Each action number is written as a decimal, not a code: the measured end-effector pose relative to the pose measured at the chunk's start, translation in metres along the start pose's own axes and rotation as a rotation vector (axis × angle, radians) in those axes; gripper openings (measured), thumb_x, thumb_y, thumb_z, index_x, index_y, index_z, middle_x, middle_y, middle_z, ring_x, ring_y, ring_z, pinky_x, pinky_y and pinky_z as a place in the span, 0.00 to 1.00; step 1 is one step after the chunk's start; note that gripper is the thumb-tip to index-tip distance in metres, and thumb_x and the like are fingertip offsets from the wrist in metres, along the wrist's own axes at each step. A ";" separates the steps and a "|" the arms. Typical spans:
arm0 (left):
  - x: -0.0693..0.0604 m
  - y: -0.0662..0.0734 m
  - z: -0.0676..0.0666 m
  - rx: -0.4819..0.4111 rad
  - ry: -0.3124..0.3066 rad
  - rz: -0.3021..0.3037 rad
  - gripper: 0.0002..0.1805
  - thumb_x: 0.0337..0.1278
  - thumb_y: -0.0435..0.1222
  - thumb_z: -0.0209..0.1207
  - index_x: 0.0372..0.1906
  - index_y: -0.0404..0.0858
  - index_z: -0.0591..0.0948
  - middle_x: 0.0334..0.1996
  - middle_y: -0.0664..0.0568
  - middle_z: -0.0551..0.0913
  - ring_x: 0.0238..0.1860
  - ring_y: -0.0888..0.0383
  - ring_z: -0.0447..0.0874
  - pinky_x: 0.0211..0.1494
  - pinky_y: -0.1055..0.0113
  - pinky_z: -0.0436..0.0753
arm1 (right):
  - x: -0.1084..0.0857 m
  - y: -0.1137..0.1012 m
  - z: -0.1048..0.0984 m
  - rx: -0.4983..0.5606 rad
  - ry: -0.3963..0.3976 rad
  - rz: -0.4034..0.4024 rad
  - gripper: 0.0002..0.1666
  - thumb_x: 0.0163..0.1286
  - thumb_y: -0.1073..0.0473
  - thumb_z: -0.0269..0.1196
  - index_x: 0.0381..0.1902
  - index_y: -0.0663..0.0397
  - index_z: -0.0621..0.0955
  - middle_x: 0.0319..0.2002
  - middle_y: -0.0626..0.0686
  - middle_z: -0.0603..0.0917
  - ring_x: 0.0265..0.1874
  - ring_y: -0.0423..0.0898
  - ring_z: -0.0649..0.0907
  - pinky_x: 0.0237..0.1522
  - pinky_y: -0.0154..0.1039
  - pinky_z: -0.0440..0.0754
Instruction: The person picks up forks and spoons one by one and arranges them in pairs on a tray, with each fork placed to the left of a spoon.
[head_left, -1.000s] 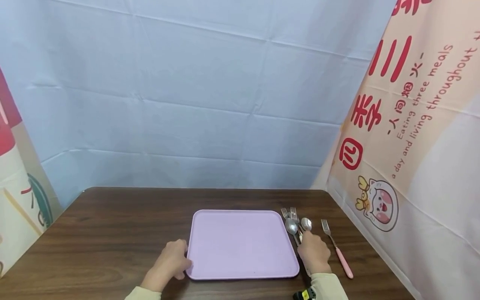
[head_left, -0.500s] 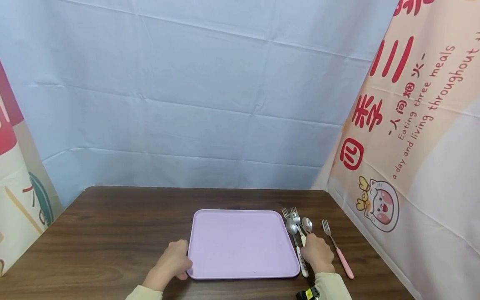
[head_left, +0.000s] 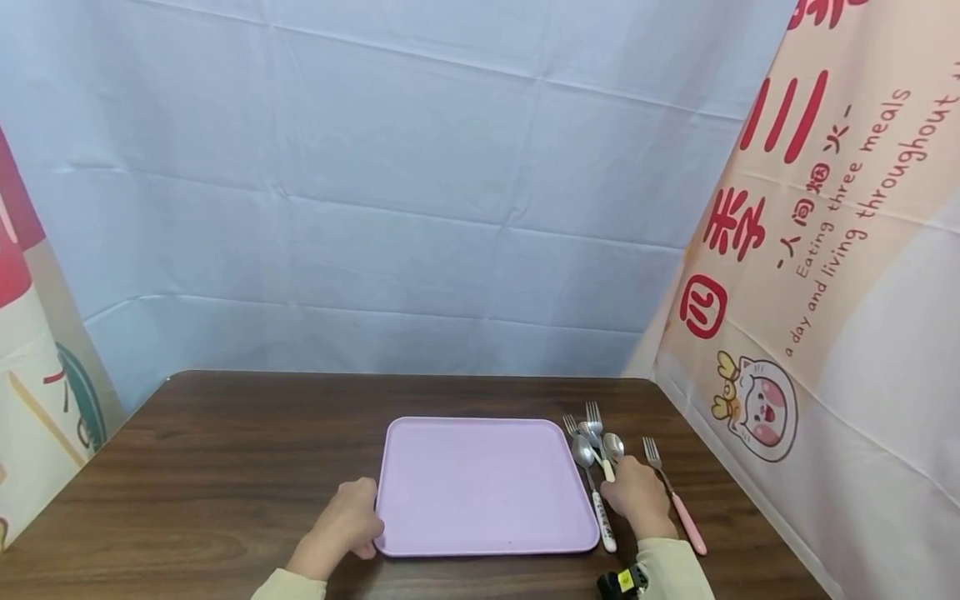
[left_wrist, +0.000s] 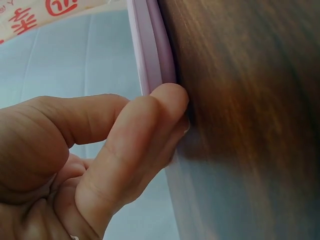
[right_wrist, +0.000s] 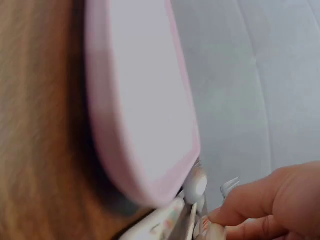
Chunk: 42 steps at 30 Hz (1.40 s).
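My left hand [head_left: 348,521] grips the left edge of a lilac tray [head_left: 487,487], thumb over the rim. In the left wrist view the fingers [left_wrist: 130,135] bend against the tray's rim [left_wrist: 152,55]. To the right of the tray, my right hand [head_left: 639,498] pinches the cream handle end of a fork [head_left: 594,417]. Fingertips cover part of that handle in the right wrist view. Beside it lie a spoon [head_left: 582,454] with a patterned white handle and another spoon [head_left: 613,447], its handle hidden by the hand.
A fork with a pink handle [head_left: 687,525] lies right of my right hand. Another fork [head_left: 570,424] sits at the tray's far right corner. The brown wooden table [head_left: 225,467] ends at a pale blue cloth [head_left: 405,208]; a printed cloth [head_left: 847,333] hangs at the right.
My right hand has shifted slightly right. The cream-handled fork has slid away toward the far edge, and the patterned spoon handle has come into sight. The left hand and tray have stayed put.
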<state>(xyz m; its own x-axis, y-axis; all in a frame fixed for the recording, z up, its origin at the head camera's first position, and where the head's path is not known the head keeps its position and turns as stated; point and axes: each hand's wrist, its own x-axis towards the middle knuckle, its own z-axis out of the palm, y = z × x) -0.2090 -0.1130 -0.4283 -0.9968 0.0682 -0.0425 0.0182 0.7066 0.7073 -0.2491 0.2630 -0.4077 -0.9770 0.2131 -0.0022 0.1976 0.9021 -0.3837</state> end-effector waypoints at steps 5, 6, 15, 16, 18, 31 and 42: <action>-0.002 0.000 0.001 -0.018 -0.019 -0.015 0.08 0.36 0.17 0.55 0.27 0.26 0.70 0.11 0.46 0.73 0.07 0.59 0.75 0.10 0.70 0.79 | 0.000 -0.005 -0.001 -0.013 -0.014 0.002 0.11 0.54 0.61 0.60 0.29 0.66 0.73 0.20 0.56 0.72 0.21 0.53 0.73 0.16 0.43 0.70; -0.002 0.000 0.001 -0.018 -0.019 -0.013 0.08 0.36 0.17 0.55 0.26 0.27 0.70 0.11 0.46 0.73 0.06 0.59 0.75 0.10 0.70 0.79 | 0.000 -0.006 0.000 -0.013 -0.014 0.001 0.12 0.54 0.61 0.60 0.30 0.67 0.74 0.20 0.56 0.72 0.21 0.53 0.73 0.16 0.43 0.71; -0.001 0.000 0.001 -0.021 -0.021 -0.011 0.09 0.35 0.17 0.55 0.24 0.29 0.69 0.11 0.45 0.73 0.06 0.59 0.75 0.10 0.70 0.79 | -0.002 -0.018 0.005 0.033 -0.028 -0.032 0.09 0.54 0.62 0.59 0.22 0.62 0.72 0.18 0.55 0.72 0.18 0.52 0.73 0.15 0.43 0.70; -0.001 0.000 0.001 -0.025 -0.023 -0.011 0.09 0.35 0.16 0.55 0.24 0.28 0.69 0.11 0.45 0.73 0.06 0.59 0.75 0.10 0.70 0.79 | -0.002 -0.021 0.006 0.038 -0.035 -0.038 0.09 0.54 0.62 0.59 0.20 0.61 0.71 0.17 0.55 0.72 0.18 0.52 0.73 0.15 0.43 0.71; -0.001 -0.001 0.001 -0.032 -0.025 -0.009 0.09 0.35 0.17 0.54 0.25 0.28 0.69 0.12 0.45 0.73 0.06 0.59 0.75 0.10 0.70 0.79 | -0.003 -0.026 0.008 0.025 -0.029 -0.073 0.12 0.53 0.62 0.59 0.16 0.59 0.70 0.16 0.54 0.72 0.17 0.52 0.73 0.15 0.43 0.71; -0.001 -0.001 0.003 -0.068 -0.025 0.006 0.09 0.35 0.17 0.54 0.26 0.27 0.69 0.10 0.45 0.73 0.06 0.58 0.75 0.10 0.69 0.79 | -0.017 -0.062 0.035 0.047 0.019 -0.257 0.14 0.46 0.64 0.62 0.09 0.55 0.69 0.11 0.50 0.70 0.13 0.46 0.72 0.14 0.37 0.71; 0.000 -0.002 0.003 -0.081 -0.026 -0.002 0.09 0.35 0.17 0.54 0.26 0.27 0.69 0.11 0.45 0.73 0.06 0.58 0.75 0.10 0.69 0.80 | -0.033 -0.102 0.055 0.125 -0.036 -0.322 0.12 0.44 0.65 0.62 0.11 0.56 0.70 0.11 0.50 0.71 0.12 0.45 0.72 0.13 0.35 0.72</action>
<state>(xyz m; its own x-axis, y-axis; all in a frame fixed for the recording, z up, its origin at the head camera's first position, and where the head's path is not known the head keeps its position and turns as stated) -0.2085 -0.1118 -0.4319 -0.9945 0.0854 -0.0614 0.0086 0.6472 0.7623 -0.2414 0.1434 -0.4196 -0.9903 -0.0907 0.1055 -0.1306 0.8673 -0.4804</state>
